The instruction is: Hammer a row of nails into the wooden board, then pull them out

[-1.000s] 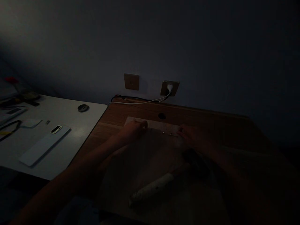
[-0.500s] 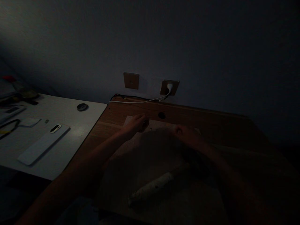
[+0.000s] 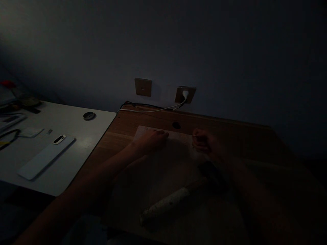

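Note:
The room is very dark. My left hand (image 3: 153, 139) lies palm down on the far edge of a pale wooden board (image 3: 143, 131) on the brown desk (image 3: 242, 136). My right hand (image 3: 204, 144) hovers over the board's right part with its fingers curled, pinching what looks like a small nail (image 3: 194, 136). A hammer (image 3: 171, 202) with a pale handle lies on the desk near me, its dark head (image 3: 212, 170) just below my right wrist.
A white table (image 3: 84, 143) adjoins on the left, bearing a white phone (image 3: 46, 156), a round dark object (image 3: 89, 115) and cables. Two wall sockets (image 3: 143, 87) sit behind the desk, with a white cord (image 3: 153, 110) plugged in. The desk has a cable hole (image 3: 176, 125).
My left hand has flattened onto the board and slid slightly right. My right hand has lifted from the board and curled its fingers near the board's right end.

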A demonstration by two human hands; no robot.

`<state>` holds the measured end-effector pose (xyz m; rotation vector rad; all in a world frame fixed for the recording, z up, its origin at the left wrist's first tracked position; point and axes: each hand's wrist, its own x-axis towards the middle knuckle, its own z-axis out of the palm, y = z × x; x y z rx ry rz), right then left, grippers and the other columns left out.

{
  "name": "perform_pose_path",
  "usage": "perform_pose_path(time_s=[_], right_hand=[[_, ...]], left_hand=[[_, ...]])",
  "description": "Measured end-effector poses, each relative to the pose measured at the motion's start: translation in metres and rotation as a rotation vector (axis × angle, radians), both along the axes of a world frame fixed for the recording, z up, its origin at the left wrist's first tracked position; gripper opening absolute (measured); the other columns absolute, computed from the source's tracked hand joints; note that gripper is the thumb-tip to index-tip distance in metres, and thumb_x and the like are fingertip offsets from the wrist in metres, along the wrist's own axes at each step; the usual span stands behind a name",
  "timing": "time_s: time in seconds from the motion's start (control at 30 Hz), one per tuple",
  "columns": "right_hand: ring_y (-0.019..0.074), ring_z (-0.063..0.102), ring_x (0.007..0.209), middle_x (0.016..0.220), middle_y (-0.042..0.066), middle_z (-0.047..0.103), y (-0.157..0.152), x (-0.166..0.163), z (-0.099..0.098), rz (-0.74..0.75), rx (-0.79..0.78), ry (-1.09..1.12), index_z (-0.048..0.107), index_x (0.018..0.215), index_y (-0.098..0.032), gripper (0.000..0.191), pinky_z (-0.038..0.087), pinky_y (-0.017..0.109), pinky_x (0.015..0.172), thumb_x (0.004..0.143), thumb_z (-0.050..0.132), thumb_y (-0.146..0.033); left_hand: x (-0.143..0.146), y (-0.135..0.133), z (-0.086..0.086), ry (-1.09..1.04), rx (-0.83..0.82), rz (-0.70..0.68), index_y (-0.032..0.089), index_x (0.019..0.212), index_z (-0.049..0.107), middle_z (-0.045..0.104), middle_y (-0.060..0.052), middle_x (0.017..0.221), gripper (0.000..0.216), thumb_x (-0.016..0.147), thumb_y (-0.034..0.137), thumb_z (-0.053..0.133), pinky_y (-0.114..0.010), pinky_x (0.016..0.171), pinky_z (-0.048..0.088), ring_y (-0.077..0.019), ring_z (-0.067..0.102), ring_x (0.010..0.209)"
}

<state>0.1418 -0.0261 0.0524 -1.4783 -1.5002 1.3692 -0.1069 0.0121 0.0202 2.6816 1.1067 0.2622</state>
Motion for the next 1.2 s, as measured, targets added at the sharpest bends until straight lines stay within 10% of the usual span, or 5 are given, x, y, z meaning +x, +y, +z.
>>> perform_pose_path(time_s=[0.47, 0.67, 0.87, 1.03, 1.2], right_hand=[[0.0105, 0.029, 0.047, 0.061, -0.004, 0.043, 0.013, -0.009, -0.001, 0.094, -0.176, 0.405, 0.054, 0.072, -0.023, 0.025, 0.024, 0.026, 0.046, 0.081, 0.051, -0.046], [0.0124, 0.041, 0.049, 0.061, -0.003, 0.045, 0.016, -0.016, -0.009, 0.12, 0.062, -0.213, 0.04, 0.069, -0.026, 0.043, 0.035, 0.026, 0.048, 0.091, 0.034, -0.063], [0.0207, 0.06, 0.069, 0.069, 0.005, 0.064, 0.016, -0.02, -0.024, 0.187, 0.273, -0.636, 0.054, 0.064, -0.023, 0.027, 0.039, 0.03, 0.064, 0.084, 0.064, -0.038], [0.0251, 0.067, 0.082, 0.086, 0.011, 0.072, 0.008, -0.031, -0.019, 0.283, 0.405, -0.798, 0.059, 0.075, -0.022, 0.011, 0.038, 0.032, 0.071, 0.084, 0.06, -0.016], [0.0209, 0.065, 0.074, 0.078, 0.006, 0.069, 0.009, -0.033, -0.005, 0.241, 0.424, -0.79, 0.057, 0.08, -0.023, 0.014, 0.037, 0.03, 0.067, 0.092, 0.051, -0.026]], left_hand=[[0.007, 0.008, -0.011, -0.151, -0.12, 0.217, 0.018, 0.067, 0.068, 0.068, -0.011, 0.073, 0.028, 0.09, 0.029, 0.057, -0.033, 0.07, 0.041, -0.0226, 0.063, 0.069], [0.006, 0.009, -0.013, -0.712, -0.484, 0.409, 0.02, 0.056, 0.045, 0.043, 0.002, 0.055, 0.034, 0.086, 0.035, 0.052, -0.026, 0.054, 0.03, -0.0112, 0.041, 0.051], [0.003, 0.008, -0.009, -1.15, -1.057, 0.557, 0.02, 0.066, 0.05, 0.038, 0.004, 0.057, 0.024, 0.081, 0.039, 0.051, -0.022, 0.043, 0.021, -0.0077, 0.028, 0.045], [0.005, 0.005, -0.01, -0.938, -0.908, 0.491, 0.019, 0.07, 0.056, 0.044, 0.003, 0.06, 0.022, 0.081, 0.038, 0.051, -0.023, 0.047, 0.025, -0.0093, 0.036, 0.049], [0.012, 0.002, -0.007, -0.446, -0.421, 0.214, 0.018, 0.097, 0.068, 0.056, 0.002, 0.065, 0.018, 0.081, 0.028, 0.065, -0.026, 0.059, 0.035, -0.0152, 0.052, 0.06]])
